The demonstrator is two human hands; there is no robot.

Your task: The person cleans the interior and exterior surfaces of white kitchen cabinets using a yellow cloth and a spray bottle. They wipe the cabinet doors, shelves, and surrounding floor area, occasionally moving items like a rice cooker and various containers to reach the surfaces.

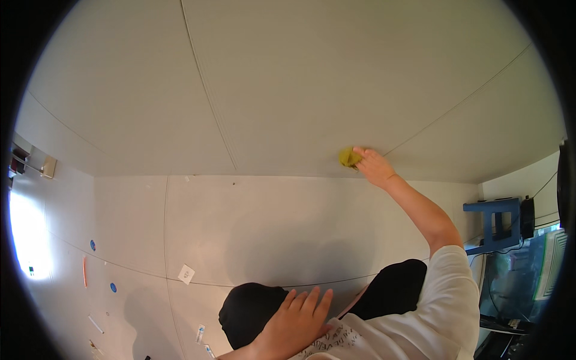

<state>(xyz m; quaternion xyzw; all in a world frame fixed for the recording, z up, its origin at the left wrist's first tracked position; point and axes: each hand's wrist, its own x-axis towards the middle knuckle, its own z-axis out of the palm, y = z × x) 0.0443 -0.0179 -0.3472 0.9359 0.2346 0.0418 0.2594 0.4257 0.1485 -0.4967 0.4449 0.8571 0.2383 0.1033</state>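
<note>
My right hand [375, 167] reaches out with the arm nearly straight and holds a yellow-green cloth [349, 157] against the light panelled wall [288, 99]. The cloth is bunched under my fingers, a little above the line where wall and tiled floor meet. My left hand [299, 315] lies flat near my black-clad knee, against the front of my white shirt, its fingers slightly spread and nothing seen in it. Part of the left palm is hidden.
On the tiled floor [202, 216] lie a small white paper square [186, 274], blue round pieces [113, 287], an orange strip [84, 272] and small wrappers [200, 334]. At the right stand a blue plastic stool [492, 207] and a glass tank [513, 279] with cables nearby.
</note>
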